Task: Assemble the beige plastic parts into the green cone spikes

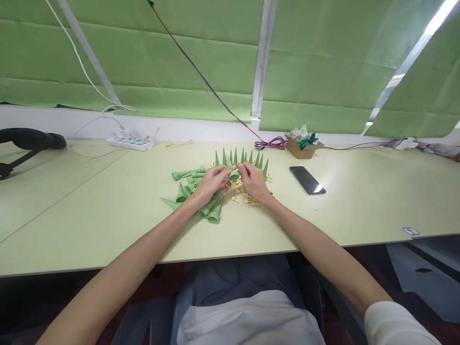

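Observation:
My left hand (214, 182) is closed on a green plastic watering spike (234, 176), its wide round end tilted towards me. Right beside it, my right hand (253, 181) has its fingertips pinched together; what is between them is too small to make out. Behind both hands a curved row of green spikes (266, 169) stands points up, with small yellow valve-like pieces (270, 177) by them. More loose green spikes (214, 216) lie in a heap around and under my left hand. Yellow pieces (252, 199) are scattered below my right hand.
A black phone (307, 180) lies to the right. Behind it stands a small cardboard box (302, 150) with crumpled plastic, beside a coiled red and blue cable (270, 143). A white power strip (131, 143) and a black object (30, 143) are at the left.

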`<move>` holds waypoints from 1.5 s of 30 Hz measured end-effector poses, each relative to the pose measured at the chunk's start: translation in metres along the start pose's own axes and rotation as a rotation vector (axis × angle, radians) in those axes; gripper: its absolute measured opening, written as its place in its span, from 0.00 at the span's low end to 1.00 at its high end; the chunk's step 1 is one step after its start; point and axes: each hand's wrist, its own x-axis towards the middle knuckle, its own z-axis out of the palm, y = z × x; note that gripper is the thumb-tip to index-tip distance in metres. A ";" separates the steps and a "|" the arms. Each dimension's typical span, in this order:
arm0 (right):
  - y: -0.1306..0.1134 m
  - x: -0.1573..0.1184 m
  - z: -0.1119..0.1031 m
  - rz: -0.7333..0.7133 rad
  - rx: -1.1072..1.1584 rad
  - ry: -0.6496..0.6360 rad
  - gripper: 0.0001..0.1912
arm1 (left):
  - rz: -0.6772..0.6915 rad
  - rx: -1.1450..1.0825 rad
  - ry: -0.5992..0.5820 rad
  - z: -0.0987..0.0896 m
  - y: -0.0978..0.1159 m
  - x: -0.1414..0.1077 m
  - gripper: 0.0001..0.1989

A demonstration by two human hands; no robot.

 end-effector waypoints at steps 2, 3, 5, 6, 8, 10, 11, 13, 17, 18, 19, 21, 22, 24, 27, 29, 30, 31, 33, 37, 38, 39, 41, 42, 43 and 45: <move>0.001 0.001 0.000 -0.002 -0.016 0.001 0.23 | 0.090 0.134 0.016 0.000 0.002 -0.002 0.19; 0.002 0.001 0.000 -0.002 -0.025 0.000 0.24 | 0.129 0.195 0.029 0.001 0.003 -0.004 0.18; 0.003 0.002 0.000 0.002 -0.038 0.000 0.24 | 0.167 0.261 0.051 0.002 0.005 -0.005 0.17; 0.003 0.002 0.000 0.003 -0.042 0.003 0.25 | 0.179 0.280 0.067 0.002 0.005 -0.005 0.17; 0.004 0.002 0.000 0.002 -0.047 0.009 0.25 | 0.213 0.306 0.100 0.002 0.002 -0.004 0.17; 0.005 0.003 0.000 0.001 -0.050 0.013 0.25 | 0.266 0.334 0.130 0.001 -0.003 -0.001 0.17; 0.005 0.003 0.001 0.002 -0.051 0.014 0.25 | 0.290 0.354 0.142 0.000 -0.006 0.000 0.17; 0.005 0.003 0.001 0.007 -0.050 0.018 0.26 | 0.336 0.397 0.163 -0.001 -0.010 0.002 0.16; 0.003 0.002 0.002 0.018 -0.028 0.033 0.26 | 0.339 0.422 0.193 -0.001 -0.011 0.002 0.17; 0.002 0.002 0.002 0.019 -0.024 0.042 0.26 | 0.316 0.411 0.202 0.000 -0.010 0.002 0.18; 0.001 0.002 0.002 0.022 -0.022 0.053 0.25 | 0.290 0.398 0.214 0.000 -0.009 0.002 0.19; 0.000 0.001 0.002 0.029 -0.022 0.077 0.25 | 0.249 0.371 0.241 0.000 -0.008 0.002 0.19; 0.000 0.001 0.001 0.032 -0.022 0.088 0.24 | 0.233 0.355 0.248 0.000 -0.008 0.002 0.17; 0.000 0.001 0.001 0.037 -0.014 0.104 0.23 | 0.190 0.302 0.237 0.000 -0.008 0.003 0.14; 0.000 0.001 0.000 0.029 0.003 0.107 0.22 | 0.091 0.174 0.166 0.001 -0.006 0.004 0.20; -0.001 0.001 0.001 0.019 0.014 0.090 0.21 | 0.018 0.089 0.118 0.002 -0.004 0.003 0.25; -0.001 0.000 0.001 0.011 0.021 0.080 0.20 | -0.017 0.058 0.099 0.002 -0.003 0.003 0.26; -0.001 0.000 0.001 0.005 0.029 0.069 0.20 | -0.047 0.036 0.085 0.003 -0.001 0.002 0.26; -0.002 0.000 0.001 0.000 0.041 0.050 0.19 | -0.091 0.018 0.070 0.002 0.000 0.002 0.26; -0.002 0.000 0.000 0.010 0.039 0.051 0.20 | -0.109 -0.001 0.038 0.001 0.000 0.001 0.26; -0.001 0.001 0.000 0.011 0.034 0.055 0.20 | -0.103 -0.006 0.026 0.000 -0.001 0.001 0.26; 0.000 0.001 0.000 0.010 0.027 0.059 0.21 | -0.093 -0.004 0.014 0.000 -0.001 0.001 0.26; 0.001 0.001 0.000 0.010 0.008 0.061 0.22 | -0.048 0.040 -0.005 0.000 -0.001 0.000 0.24; 0.002 0.002 0.000 0.009 -0.002 0.062 0.22 | -0.009 0.087 -0.008 0.000 0.000 -0.001 0.23; 0.002 0.002 0.000 0.008 -0.012 0.065 0.22 | 0.035 0.144 -0.003 0.000 0.000 -0.002 0.22; 0.003 0.002 0.000 0.005 -0.029 0.065 0.22 | 0.113 0.259 0.026 0.000 0.002 -0.003 0.20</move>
